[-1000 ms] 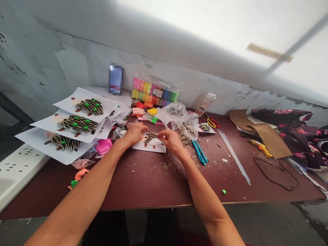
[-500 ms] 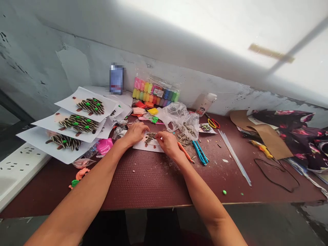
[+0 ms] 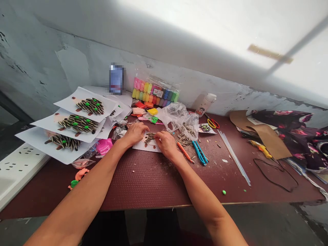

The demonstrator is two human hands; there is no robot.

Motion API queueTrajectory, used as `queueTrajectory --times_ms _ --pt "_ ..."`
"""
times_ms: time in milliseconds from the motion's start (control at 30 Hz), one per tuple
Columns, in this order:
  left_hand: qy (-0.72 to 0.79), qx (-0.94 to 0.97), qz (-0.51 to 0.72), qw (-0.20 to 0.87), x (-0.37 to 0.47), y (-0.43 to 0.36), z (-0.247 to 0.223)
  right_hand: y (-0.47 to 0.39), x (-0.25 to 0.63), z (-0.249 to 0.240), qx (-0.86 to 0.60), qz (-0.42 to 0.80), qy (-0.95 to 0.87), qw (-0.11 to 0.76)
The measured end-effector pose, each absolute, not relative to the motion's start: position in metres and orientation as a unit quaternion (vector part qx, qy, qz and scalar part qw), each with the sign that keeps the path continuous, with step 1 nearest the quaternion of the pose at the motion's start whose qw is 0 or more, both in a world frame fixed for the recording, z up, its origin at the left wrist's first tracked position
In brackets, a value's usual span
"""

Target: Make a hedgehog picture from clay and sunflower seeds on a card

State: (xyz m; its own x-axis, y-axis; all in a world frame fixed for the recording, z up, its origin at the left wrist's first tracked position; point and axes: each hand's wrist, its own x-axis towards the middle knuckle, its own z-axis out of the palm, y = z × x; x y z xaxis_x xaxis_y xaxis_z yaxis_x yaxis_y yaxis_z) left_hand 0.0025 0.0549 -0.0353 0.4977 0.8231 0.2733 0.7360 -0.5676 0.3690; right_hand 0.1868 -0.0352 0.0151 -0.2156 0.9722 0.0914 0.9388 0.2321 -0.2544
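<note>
A small white card (image 3: pixel 145 148) lies on the dark red table, bearing a clay hedgehog shape (image 3: pixel 149 138) partly covered in striped seeds. My left hand (image 3: pixel 135 134) rests at the card's left edge, its fingers bent together; anything between them is too small to see. Over the right side of the hedgehog, my right hand (image 3: pixel 165 141) has thumb and fingertips pinched, and what they hold is hidden. Loose striped seeds (image 3: pixel 183 139) are heaped right of my right hand, beside an orange pen-like tool (image 3: pixel 185 152) and a blue cutter (image 3: pixel 200 153).
Sheets with seed hedgehogs (image 3: pixel 89 118) are stacked at left near a power strip (image 3: pixel 23 164). Behind are a clay pack (image 3: pixel 156 92), a plastic bag (image 3: pixel 174 114) and a bottle (image 3: pixel 205 104). Scissors (image 3: pixel 213 123), clear sticks (image 3: pixel 234 158) and a glue gun (image 3: pixel 261 148) lie right.
My right hand has shifted very slightly left over the hedgehog. My left hand stays in nearly the same place.
</note>
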Motion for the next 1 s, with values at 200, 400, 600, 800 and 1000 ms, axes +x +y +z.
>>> queueTrajectory --times_ms 200,400,600,800,1000 --pt "0.447 0.864 0.207 0.099 0.003 0.054 -0.033 -0.036 0.185 0.013 -0.613 0.06 -0.78 0.108" --pt "0.445 0.866 0.206 0.099 0.003 0.054 -0.033 -0.036 0.18 0.015 -0.624 0.059 -0.775 0.08" --pt "0.445 0.863 0.217 0.101 0.002 0.056 -0.037 -0.035 0.178 0.016 -0.631 0.06 -0.771 0.062" --pt "0.444 0.865 0.211 0.101 0.002 0.056 -0.036 -0.037 0.182 0.021 -0.633 0.066 -0.766 0.091" --pt "0.442 0.865 0.215 0.104 0.001 0.056 -0.035 -0.03 0.204 0.031 -0.697 0.036 -0.709 0.1"
